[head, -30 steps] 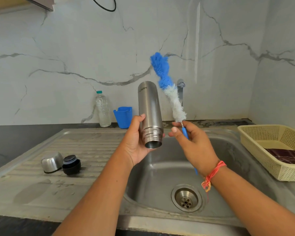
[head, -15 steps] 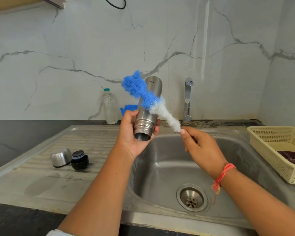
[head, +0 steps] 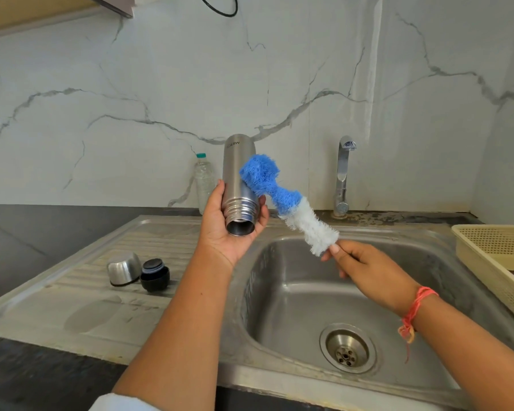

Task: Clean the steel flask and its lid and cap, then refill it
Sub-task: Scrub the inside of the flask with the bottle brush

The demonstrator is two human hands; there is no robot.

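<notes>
My left hand [head: 230,229] grips the steel flask [head: 236,179] near its threaded neck, bottom up, its open mouth turned toward me above the sink's left rim. My right hand [head: 368,266] holds a bottle brush [head: 285,200] by its handle, just below the white bristles. The brush's blue tip lies against the flask's right side, outside the mouth. The steel cap [head: 123,268] and the black lid [head: 155,275] sit side by side on the drainboard [head: 72,301] to the left.
The sink basin [head: 294,307] with its drain [head: 347,348] is below my hands. A tap [head: 343,176] stands behind it, off. A plastic water bottle [head: 204,182] stands at the wall. A cream basket [head: 493,262] sits at the right.
The brush has swung down from pointing up to lying tilted left against the flask's side. My right hand dropped lower and moved right. The flask stayed mouth-down in my left hand.
</notes>
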